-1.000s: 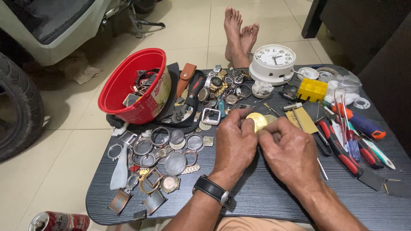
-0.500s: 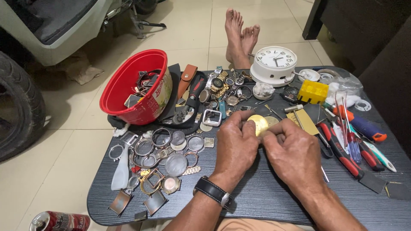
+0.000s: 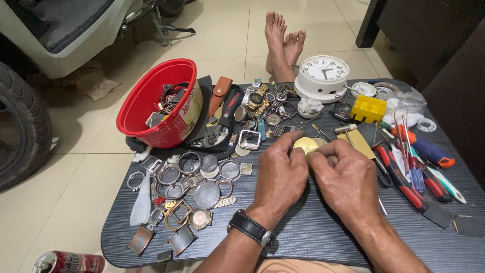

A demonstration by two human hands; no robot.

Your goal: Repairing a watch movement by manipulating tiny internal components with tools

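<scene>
**Reader:** Pale floor tiles, is that the setting?

**Describer:** Yes, tiled floor with a low dark desk (image 3: 303, 237) over it, seen from above. Bare feet (image 3: 283, 43) rest beyond its far edge. Watch cases and loose parts cover the desk's left side, next to a tipped red basin (image 3: 151, 108); screwdrivers (image 3: 411, 174) lie on the right, and a white clock (image 3: 323, 76) stands at the back.

**Reader:** And the hands?

**Describer:** Both meet at the desk's middle. The left hand (image 3: 280, 174), with a black-strapped wristwatch (image 3: 250, 228), curls closed around a small round gold disc (image 3: 305, 145). The right hand (image 3: 346, 179) is curled too, its fingertips pinching the same disc from the other side.

**Reader:** Where does the disc sit relative to them?

**Describer:** Between the two hands, at their far fingertips, raised just above the desk. Neither hand is nearer; both touch it. Its face tilts toward the camera.
</scene>
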